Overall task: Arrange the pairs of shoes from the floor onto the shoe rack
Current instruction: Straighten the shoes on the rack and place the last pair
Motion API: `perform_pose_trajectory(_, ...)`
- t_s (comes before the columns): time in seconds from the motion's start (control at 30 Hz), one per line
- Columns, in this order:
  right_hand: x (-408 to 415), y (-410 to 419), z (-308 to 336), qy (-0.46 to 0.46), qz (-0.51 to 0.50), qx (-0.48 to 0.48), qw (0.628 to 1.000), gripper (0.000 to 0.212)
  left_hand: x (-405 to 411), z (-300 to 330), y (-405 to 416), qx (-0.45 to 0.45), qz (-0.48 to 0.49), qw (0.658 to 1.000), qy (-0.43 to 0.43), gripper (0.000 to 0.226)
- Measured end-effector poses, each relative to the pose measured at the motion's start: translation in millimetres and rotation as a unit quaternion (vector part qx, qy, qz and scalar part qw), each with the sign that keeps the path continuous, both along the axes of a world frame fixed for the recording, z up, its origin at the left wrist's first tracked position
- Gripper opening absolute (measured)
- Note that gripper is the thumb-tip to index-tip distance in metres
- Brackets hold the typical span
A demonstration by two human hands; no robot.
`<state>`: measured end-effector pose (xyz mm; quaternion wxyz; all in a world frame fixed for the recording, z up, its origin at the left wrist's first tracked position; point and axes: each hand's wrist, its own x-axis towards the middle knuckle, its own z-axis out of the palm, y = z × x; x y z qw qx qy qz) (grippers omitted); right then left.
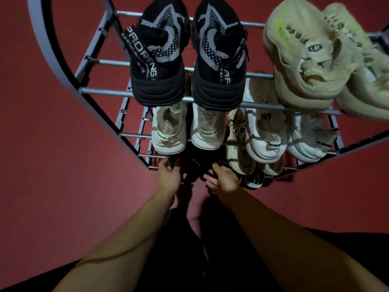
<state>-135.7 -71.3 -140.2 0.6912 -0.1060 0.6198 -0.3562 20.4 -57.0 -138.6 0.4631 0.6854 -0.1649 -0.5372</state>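
Observation:
A grey metal shoe rack [99,91] stands on the red floor, seen from above. Its top tier holds a black pair [185,66] and a beige pair [315,60]. The tier below holds a white pair with green tags [187,127] and a white pair [284,135]. Lower still sit cream shoes [240,152] and a black shoe with green stripes [253,180]. My left hand [169,175] and my right hand [223,179] reach to the lowest tier and close on a dark pair of shoes [193,165], which is mostly lost in shadow.
Red floor [63,175] surrounds the rack on the left and right. My dark-clothed legs [189,249] fill the bottom middle, close to the rack's front edge.

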Motion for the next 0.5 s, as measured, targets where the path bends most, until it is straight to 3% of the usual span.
perform_pose_trajectory(0.1,-18.6,11.3,-3.8,0.038,-0.006,-0.015,0.999,0.03,-10.6,-6.6,10.3,0.044,-0.011,0.999,-0.024,0.03)
perform_pose_trajectory(0.23,-48.2,29.3,3.5,0.108,0.005,-0.038,0.993,0.033,-45.3,3.9,27.4,0.084,-0.14,0.986,0.034,0.024)
perform_pose_trajectory(0.3,-68.3,31.2,3.8,0.201,-0.009,-0.056,0.978,0.035,-65.0,9.4,28.2,0.064,-0.178,0.981,0.04,0.02)
perform_pose_trajectory(0.4,-94.4,28.1,15.2,0.298,-0.114,-0.08,0.944,0.014,-93.0,20.4,20.0,0.018,-0.2,0.979,0.034,0.016)
perform_pose_trajectory(0.5,-120.8,16.2,26.2,0.359,-0.126,-0.097,0.92,0.011,-120.7,23.4,5.2,-0.032,-0.234,0.97,-0.064,0.014)
